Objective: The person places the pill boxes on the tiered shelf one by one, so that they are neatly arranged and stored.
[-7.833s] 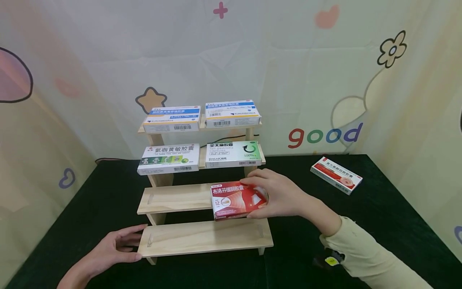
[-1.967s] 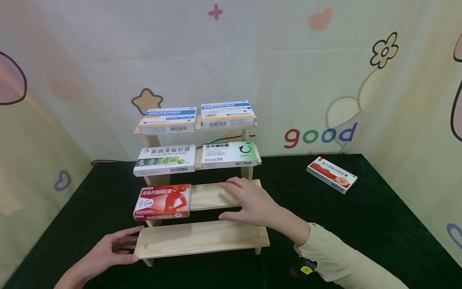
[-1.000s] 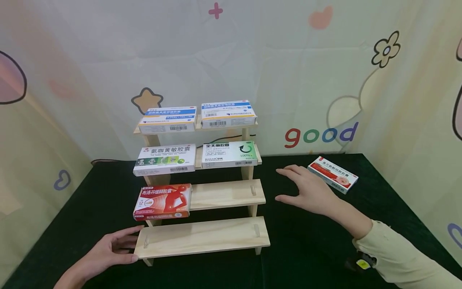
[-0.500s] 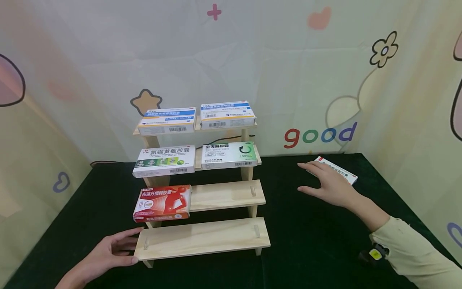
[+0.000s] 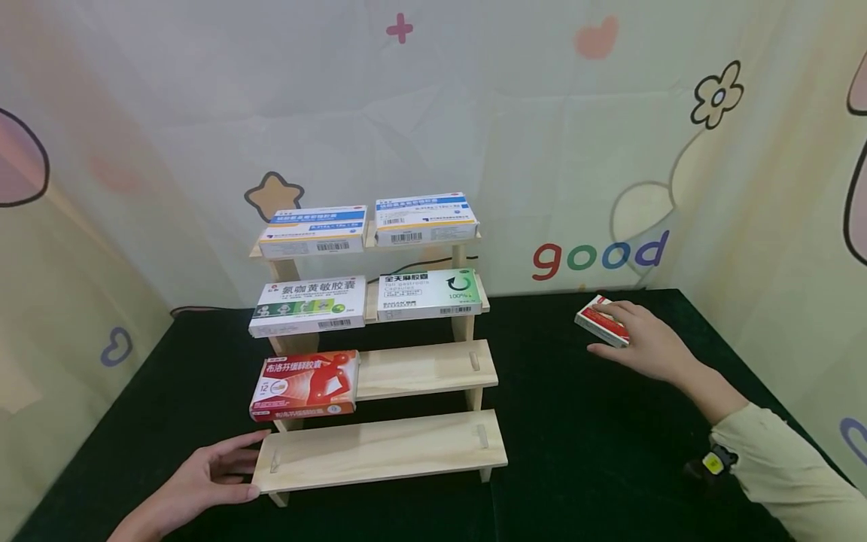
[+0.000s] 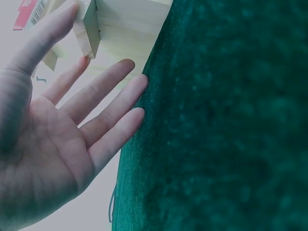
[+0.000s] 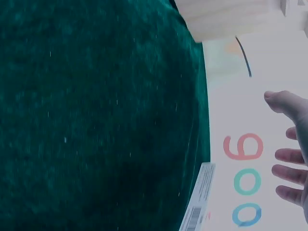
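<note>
A stepped wooden display stand point(image 5: 379, 452) stands on the dark green cloth. My left hand point(image 5: 196, 482) holds the left end of its lowest shelf between thumb and index finger; in the left wrist view the other fingers of the left hand point(image 6: 62, 139) extend free. My right hand point(image 5: 646, 342) hovers over a white-and-red medicine box point(image 5: 599, 320) at the right, hiding its right part. In the right wrist view the right hand's fingers are spread, apart from the medicine box point(image 7: 198, 199). A red medicine box point(image 5: 305, 385) lies on the left of the second-lowest shelf.
White-and-green medicine boxes point(image 5: 308, 305) lie on the shelf above, and two white-and-blue ones point(image 5: 427, 218) on the top shelf. The right half of the second-lowest shelf point(image 5: 427, 369) is bare wood. A printed curtain point(image 5: 433, 113) hangs behind the table.
The red box went from the right side of its shelf to the left, and my right hand let it go. That hand has since moved right, over the white-and-red box. My left hand stays put.
</note>
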`<state>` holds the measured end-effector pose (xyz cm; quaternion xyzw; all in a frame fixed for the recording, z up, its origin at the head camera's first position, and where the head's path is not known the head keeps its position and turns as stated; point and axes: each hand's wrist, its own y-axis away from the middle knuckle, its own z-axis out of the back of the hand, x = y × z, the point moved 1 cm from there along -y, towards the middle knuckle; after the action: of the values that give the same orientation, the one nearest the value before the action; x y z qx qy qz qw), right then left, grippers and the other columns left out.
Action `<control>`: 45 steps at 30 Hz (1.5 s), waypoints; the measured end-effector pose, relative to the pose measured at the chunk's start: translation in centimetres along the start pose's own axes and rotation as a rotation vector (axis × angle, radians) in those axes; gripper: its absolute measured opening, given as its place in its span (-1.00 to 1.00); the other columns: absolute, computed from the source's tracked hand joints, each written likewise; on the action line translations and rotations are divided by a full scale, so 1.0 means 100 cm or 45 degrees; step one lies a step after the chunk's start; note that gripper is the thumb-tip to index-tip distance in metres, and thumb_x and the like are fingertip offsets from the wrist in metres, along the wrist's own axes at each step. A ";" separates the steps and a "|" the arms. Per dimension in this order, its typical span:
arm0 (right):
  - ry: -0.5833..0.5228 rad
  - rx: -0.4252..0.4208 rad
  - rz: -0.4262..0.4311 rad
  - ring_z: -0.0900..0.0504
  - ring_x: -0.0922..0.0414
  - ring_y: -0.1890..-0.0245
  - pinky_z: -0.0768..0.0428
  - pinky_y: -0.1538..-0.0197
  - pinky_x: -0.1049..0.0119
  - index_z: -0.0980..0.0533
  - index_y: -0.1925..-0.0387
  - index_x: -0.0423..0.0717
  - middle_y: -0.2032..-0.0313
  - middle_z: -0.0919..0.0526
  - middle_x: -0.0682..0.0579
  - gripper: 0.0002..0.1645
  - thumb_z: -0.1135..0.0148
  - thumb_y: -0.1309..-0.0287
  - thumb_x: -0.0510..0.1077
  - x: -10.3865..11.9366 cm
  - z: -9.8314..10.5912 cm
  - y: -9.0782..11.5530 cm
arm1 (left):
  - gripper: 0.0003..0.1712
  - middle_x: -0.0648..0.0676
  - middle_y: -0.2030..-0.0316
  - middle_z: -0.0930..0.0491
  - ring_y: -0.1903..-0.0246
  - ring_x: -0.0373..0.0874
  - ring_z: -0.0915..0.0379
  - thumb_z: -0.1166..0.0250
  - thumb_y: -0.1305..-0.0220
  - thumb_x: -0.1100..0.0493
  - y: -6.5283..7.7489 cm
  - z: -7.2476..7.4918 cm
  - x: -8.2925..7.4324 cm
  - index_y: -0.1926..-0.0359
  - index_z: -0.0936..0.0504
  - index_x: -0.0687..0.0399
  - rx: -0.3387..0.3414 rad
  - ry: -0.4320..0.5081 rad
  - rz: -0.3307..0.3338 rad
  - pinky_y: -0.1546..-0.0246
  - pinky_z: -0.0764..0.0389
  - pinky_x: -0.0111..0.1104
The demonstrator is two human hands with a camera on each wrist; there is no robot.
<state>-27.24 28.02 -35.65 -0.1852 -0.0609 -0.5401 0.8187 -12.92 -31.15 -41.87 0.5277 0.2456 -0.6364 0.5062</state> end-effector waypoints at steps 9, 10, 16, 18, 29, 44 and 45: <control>-0.026 0.008 -0.064 -0.29 -0.23 0.00 -0.35 0.03 -0.20 -0.25 -0.18 -0.29 -0.08 -0.31 -0.35 -0.10 -0.23 0.02 0.23 -0.027 -0.001 -0.001 | -0.23 0.48 -0.10 -0.30 0.04 0.15 -0.43 -0.19 -0.19 0.23 0.000 0.001 0.001 -0.28 -0.02 0.48 -0.009 -0.013 0.010 0.20 -0.56 -0.33; -0.027 0.015 -0.077 -0.29 -0.23 -0.01 -0.34 0.02 -0.21 -0.25 -0.19 -0.29 -0.09 -0.31 -0.35 -0.10 -0.23 0.02 0.23 -0.031 -0.002 -0.001 | -0.23 0.48 -0.10 -0.30 0.04 0.15 -0.43 -0.19 -0.19 0.23 0.000 0.001 0.001 -0.28 -0.02 0.48 -0.009 -0.015 0.010 0.20 -0.56 -0.33; -0.019 0.037 -0.120 -0.24 -0.27 -0.03 -0.30 0.00 -0.25 -0.23 -0.19 -0.32 -0.10 -0.26 -0.38 -0.10 -0.23 0.01 0.21 -0.051 -0.006 0.002 | -0.23 0.48 -0.10 -0.29 0.03 0.17 -0.42 -0.20 -0.19 0.23 -0.001 0.000 0.000 -0.28 -0.02 0.47 -0.008 -0.019 0.012 0.19 -0.56 -0.33; -0.015 0.028 -0.123 -0.25 -0.26 -0.02 -0.31 0.01 -0.24 -0.24 -0.18 -0.33 -0.09 -0.26 -0.39 -0.11 -0.24 0.02 0.20 -0.058 -0.008 0.003 | -0.23 0.48 -0.10 -0.29 0.03 0.17 -0.42 -0.20 -0.19 0.23 -0.001 0.000 0.000 -0.28 -0.02 0.47 -0.008 -0.019 0.011 0.19 -0.56 -0.33; -0.027 0.062 -0.209 -0.21 -0.32 -0.03 -0.22 -0.02 -0.31 -0.20 -0.18 -0.42 -0.07 -0.24 -0.44 -0.05 -0.22 0.00 0.21 -0.084 -0.019 0.006 | -0.23 0.47 -0.10 -0.30 0.02 0.17 -0.41 -0.20 -0.19 0.21 0.000 0.000 0.002 -0.29 -0.03 0.44 -0.002 0.010 0.044 0.16 -0.55 -0.24; -0.039 0.090 -0.219 -0.24 -0.30 0.00 -0.26 0.00 -0.28 -0.23 -0.13 -0.49 -0.02 -0.30 -0.45 -0.03 -0.25 0.04 0.20 -0.104 -0.025 0.009 | -0.22 0.48 -0.10 -0.30 0.03 0.16 -0.43 -0.20 -0.19 0.24 -0.001 0.000 0.003 -0.29 -0.01 0.47 -0.005 0.004 0.006 0.17 -0.56 -0.29; -0.041 0.095 -0.222 -0.24 -0.30 0.01 -0.27 0.01 -0.28 -0.23 -0.13 -0.49 -0.02 -0.30 -0.45 -0.04 -0.25 0.04 0.20 -0.106 -0.025 0.010 | -0.22 0.48 -0.10 -0.30 0.03 0.16 -0.43 -0.20 -0.19 0.24 -0.001 0.000 0.003 -0.29 0.00 0.47 -0.006 0.008 0.007 0.18 -0.56 -0.29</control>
<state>-30.94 36.52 -41.39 -0.1573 -0.1099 -0.6036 0.7738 -12.96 -31.19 -42.17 0.5291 0.2470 -0.6329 0.5085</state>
